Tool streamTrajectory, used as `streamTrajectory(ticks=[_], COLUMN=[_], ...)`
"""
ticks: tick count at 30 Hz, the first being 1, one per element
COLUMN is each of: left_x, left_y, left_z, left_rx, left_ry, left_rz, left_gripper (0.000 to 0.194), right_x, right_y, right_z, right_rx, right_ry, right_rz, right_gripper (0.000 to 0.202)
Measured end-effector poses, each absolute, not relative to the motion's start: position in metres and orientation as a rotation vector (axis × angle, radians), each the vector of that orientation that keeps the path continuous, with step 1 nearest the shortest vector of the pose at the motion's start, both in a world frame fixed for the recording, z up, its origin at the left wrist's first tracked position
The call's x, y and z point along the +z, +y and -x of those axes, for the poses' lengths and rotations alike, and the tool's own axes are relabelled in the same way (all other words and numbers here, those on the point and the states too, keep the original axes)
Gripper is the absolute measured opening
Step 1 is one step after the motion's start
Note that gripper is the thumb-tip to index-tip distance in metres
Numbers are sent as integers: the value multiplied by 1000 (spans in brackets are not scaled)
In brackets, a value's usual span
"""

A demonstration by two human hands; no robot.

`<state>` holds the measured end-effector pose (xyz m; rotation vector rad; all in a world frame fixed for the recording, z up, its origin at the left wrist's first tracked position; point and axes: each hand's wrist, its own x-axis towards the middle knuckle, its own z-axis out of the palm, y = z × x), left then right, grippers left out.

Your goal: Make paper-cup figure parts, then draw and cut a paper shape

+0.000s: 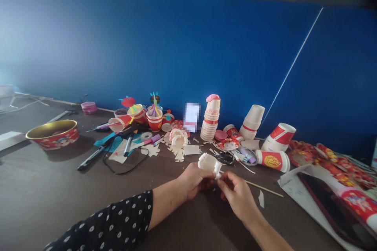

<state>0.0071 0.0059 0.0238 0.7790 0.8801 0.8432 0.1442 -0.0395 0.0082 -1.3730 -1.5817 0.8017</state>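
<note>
1. The white cup (208,162), its edge cut into curled tabs, is up off the table (88,208), in front of the person.
2. The left hand (194,180) has its grip closed around the cup's near side; the right hand's (237,194) fingertips appear pinched together on a curled tab at its right.
3. It looks like paper, so probably very light, with little risk of slipping.
4. The wall should be springy but dent if squeezed; the tabs seem softest and could crease or tear.
5. Best hold: lightly around the uncut wall, taking each tab near its root, between thumb and forefinger.
</note>
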Motion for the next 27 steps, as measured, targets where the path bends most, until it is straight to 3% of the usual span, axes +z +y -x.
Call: streamTrajectory(ticks=[27], left_x=[23], left_y=[7], left_z=[-6], left_rx=[753], left_ry=[827], left_rz=[-705], left_gripper=[13], right_x=[5], right_y=[-40], right_z=[-140], right_rx=[654], right_ry=[-1639], right_rz=[1469], right_gripper=[28])
